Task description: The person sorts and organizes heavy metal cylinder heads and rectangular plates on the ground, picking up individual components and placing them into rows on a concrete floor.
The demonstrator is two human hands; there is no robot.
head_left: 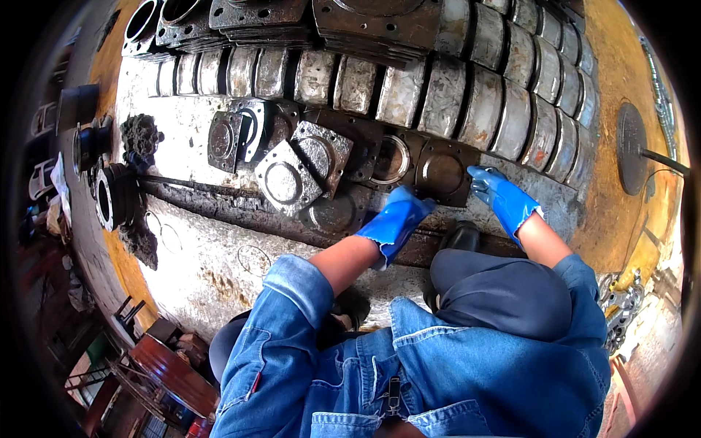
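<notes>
I wear blue rubber gloves on both hands. Between them is a dark brown square metal plate (441,174) with a raised round middle and holes near its corners. My left hand (400,219) has its fingers closed at the plate's lower left edge, the fingertips partly hidden. At the plate's right edge, my right hand (502,196) curls its fingers against the side. A plate with a bright metal ring (391,159) lies just left of it. Farther left are two overlapping silvery plates (288,179) among several darker square plates (223,140).
Rows of silvery block-shaped parts (400,93) stand beyond the plates, with stacked square plates (376,33) at the back. Dark ring-shaped parts (109,196) and dirty rags (140,135) lie at left. On the right is a round disc with a rod (631,148).
</notes>
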